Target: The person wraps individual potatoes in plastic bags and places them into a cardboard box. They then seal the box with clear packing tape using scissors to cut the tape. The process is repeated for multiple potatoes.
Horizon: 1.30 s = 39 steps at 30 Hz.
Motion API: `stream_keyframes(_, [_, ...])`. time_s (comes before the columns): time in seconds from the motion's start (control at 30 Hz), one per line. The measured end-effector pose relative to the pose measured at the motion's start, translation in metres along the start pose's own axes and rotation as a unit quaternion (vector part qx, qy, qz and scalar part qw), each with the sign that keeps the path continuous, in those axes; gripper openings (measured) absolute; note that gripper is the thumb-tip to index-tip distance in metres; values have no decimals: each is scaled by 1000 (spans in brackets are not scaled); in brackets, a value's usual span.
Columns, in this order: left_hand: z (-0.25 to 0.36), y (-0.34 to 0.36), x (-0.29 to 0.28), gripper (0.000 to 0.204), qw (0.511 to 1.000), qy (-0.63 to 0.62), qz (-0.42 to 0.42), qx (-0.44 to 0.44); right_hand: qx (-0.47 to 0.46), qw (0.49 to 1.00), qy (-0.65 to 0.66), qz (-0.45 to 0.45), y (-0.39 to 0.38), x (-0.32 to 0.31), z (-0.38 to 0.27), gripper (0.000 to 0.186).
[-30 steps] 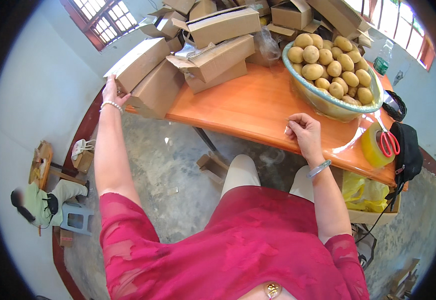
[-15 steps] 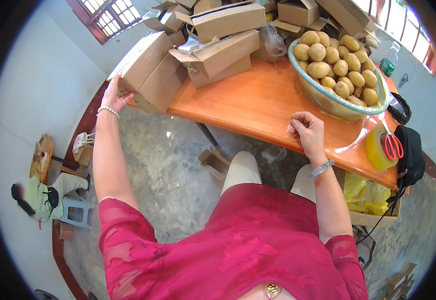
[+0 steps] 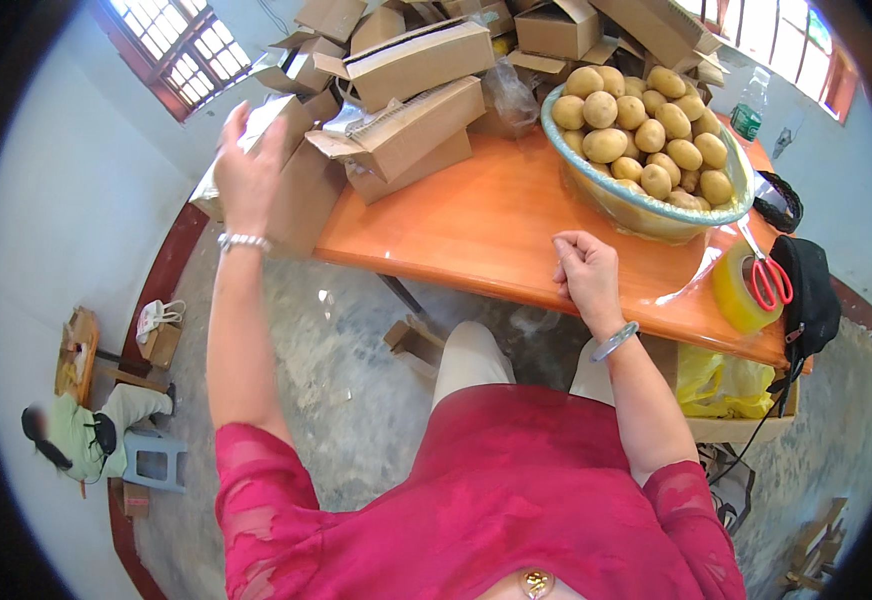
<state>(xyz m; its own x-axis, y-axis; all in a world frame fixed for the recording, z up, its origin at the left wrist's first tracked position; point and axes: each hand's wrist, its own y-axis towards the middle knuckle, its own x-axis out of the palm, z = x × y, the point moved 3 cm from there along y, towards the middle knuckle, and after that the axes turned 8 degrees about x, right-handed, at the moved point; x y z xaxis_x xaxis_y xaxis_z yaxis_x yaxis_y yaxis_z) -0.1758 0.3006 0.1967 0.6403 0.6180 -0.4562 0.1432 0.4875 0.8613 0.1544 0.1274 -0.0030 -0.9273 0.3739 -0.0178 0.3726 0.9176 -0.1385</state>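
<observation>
My left hand (image 3: 248,180) is raised in front of the leftmost stacked cartons (image 3: 301,190) at the table's edge. Its blurred fingers are apart; whether they touch cardboard is unclear. My right hand (image 3: 586,275) is closed, thumb to forefinger, over the front of the orange wooden table (image 3: 446,230), and whatever it may hold is too small to make out. Above it stands a large basin (image 3: 566,155) heaped with potatoes (image 3: 671,120). To its right are a roll of yellow tape (image 3: 731,295) and red-handled scissors (image 3: 768,285).
Flattened and open cartons (image 3: 416,60) pile up at the back, beside a plastic bottle (image 3: 749,105). A black bag (image 3: 806,290) hangs at the right edge, above yellow plastic bags (image 3: 716,385). A seated person (image 3: 91,435) is at the far left by a wooden stand (image 3: 81,355).
My left hand has left the carton's lower edge and risen up and right. The view has tilted slightly. My right hand stays closed in about the same place over the table.
</observation>
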Motion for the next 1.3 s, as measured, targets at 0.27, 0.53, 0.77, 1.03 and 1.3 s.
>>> stream_keyframes(0.27, [-34, 75, 157, 65, 894, -200, -125, -381, -120, 989, 69, -44, 4, -8, 15, 23])
stream_keyframes(0.53, [-32, 102, 149, 58, 943, -152, 178, -236, -113, 992, 44, -33, -8, -8, 12, 15])
stream_keyframes(0.77, [23, 92, 58, 43, 841, -446, 249, -177, -106, 992, 53, -49, -8, -9, 13, 16])
stream_keyframes(1.03, [112, -17, 15, 38, 770, -565, 131, -265, -252, 950, 185, 4, -37, -19, -13, 48])
stream_keyframes(1.3, [156, -151, 72, 39, 692, -609, 110, -372, -218, 970, 104, 18, -83, -70, -38, 78])
